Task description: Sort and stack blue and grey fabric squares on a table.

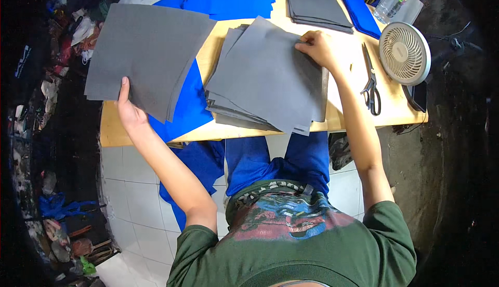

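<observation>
My left hand [130, 109] is closed on a few large grey sheets [148, 53], thumb on top and the other fingers hidden beneath. They are held out over the table's left side, above a blue cloth piece [191, 100]. In the middle of the table lies an uneven pile of similar grey sheets [265, 74], its layers fanned at different angles. My right hand [318, 47] pinches the far right edge of the top sheet between thumb and fingers. I cannot tell whether the sheets are cloth or another thin material.
Along the wooden table's [395, 108] far side lie blue cloth pieces [234, 0], a smaller grey stack [317, 6] and a folded blue cloth [359, 12]. Black-handled scissors [371, 87], a white fan [404, 53], a phone [417, 97] and a plastic bottle [393, 0] stand or lie at the right.
</observation>
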`<state>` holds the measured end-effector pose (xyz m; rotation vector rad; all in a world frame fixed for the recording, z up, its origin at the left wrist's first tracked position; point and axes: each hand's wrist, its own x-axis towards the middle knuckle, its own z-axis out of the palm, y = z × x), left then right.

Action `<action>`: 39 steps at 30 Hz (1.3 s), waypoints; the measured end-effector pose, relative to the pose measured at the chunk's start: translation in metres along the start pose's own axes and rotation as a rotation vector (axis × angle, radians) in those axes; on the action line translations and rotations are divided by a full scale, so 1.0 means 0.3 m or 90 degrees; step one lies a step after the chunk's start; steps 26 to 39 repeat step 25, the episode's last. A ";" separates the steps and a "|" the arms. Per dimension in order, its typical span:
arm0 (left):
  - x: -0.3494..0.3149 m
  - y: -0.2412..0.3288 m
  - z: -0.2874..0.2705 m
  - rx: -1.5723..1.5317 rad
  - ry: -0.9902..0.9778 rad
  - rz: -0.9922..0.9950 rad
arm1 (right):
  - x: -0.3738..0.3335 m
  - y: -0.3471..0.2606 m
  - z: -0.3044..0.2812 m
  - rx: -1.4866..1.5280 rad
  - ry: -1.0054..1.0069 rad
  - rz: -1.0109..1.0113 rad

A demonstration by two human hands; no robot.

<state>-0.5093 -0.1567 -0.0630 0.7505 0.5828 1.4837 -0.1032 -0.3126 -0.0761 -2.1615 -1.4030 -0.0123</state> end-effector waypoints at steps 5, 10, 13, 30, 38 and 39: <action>-0.020 -0.004 0.030 0.081 -0.045 0.061 | 0.025 0.001 -0.103 0.301 -0.086 -0.031; -0.013 0.062 0.035 0.185 -0.069 0.129 | 0.014 -0.102 -0.373 0.296 -0.052 -0.147; -0.013 0.070 0.094 0.235 -0.097 0.146 | -0.009 -0.162 -0.601 0.190 -0.015 -0.195; -0.133 -0.034 0.442 0.410 -0.064 0.293 | 0.058 -0.604 -0.689 0.044 -0.003 -0.412; -0.133 -0.034 0.442 0.410 -0.064 0.293 | 0.058 -0.604 -0.689 0.044 -0.003 -0.412; -0.133 -0.034 0.442 0.410 -0.064 0.293 | 0.058 -0.604 -0.689 0.044 -0.003 -0.412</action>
